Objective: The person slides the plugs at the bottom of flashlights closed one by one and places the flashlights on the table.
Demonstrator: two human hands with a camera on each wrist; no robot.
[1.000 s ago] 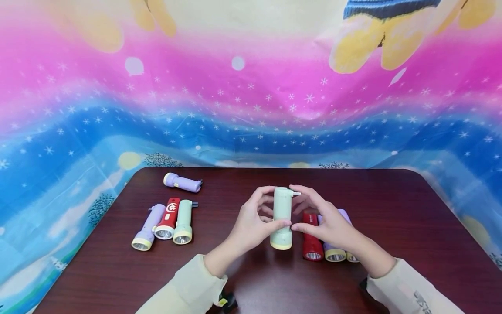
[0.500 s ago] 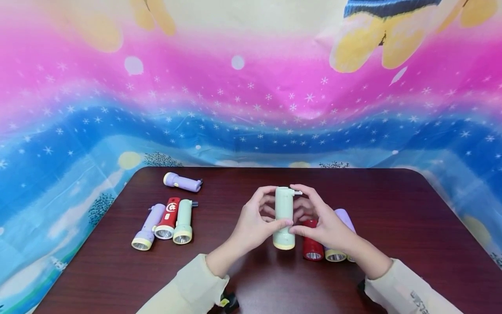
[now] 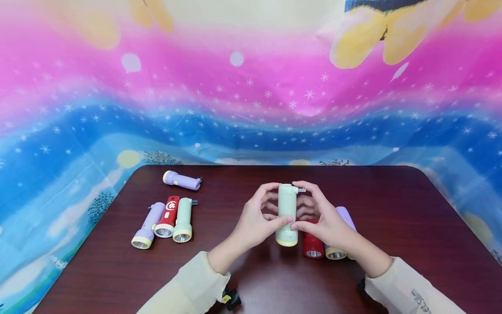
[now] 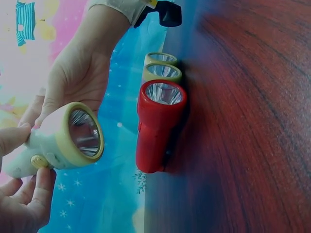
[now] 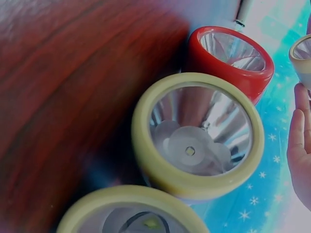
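We see a pale green flashlight point(image 3: 287, 203) gripped between both hands above the dark red-brown table point(image 3: 270, 283), upright with its yellow-rimmed head down and its plug prongs out at the top right. The left hand point(image 3: 255, 218) curls round one side, and the right hand point(image 3: 327, 222) pinches the other, the thumbs meeting at the front. From the left wrist we see a finger at the yellow button point(image 4: 39, 161). Just beside the right hand, a red flashlight point(image 4: 158, 124) lies on the table, with a middle yellow-rimmed flashlight point(image 5: 197, 136) next to it and an outer yellow-rimmed flashlight point(image 5: 133, 216) beyond. The right hand and wrist cover much of this row from the head view; a purple barrel point(image 3: 346, 218) shows past the wrist, and we cannot tell which flashlight it belongs to. Well apart, to the left, we find a purple flashlight point(image 3: 150, 222), a red flashlight with a white emblem point(image 3: 167, 216) and a second green flashlight point(image 3: 183, 220) side by side. Behind them lies another purple flashlight point(image 3: 183, 181), and a snowflake-printed cloth point(image 3: 251, 109) hangs past the table's far edge.
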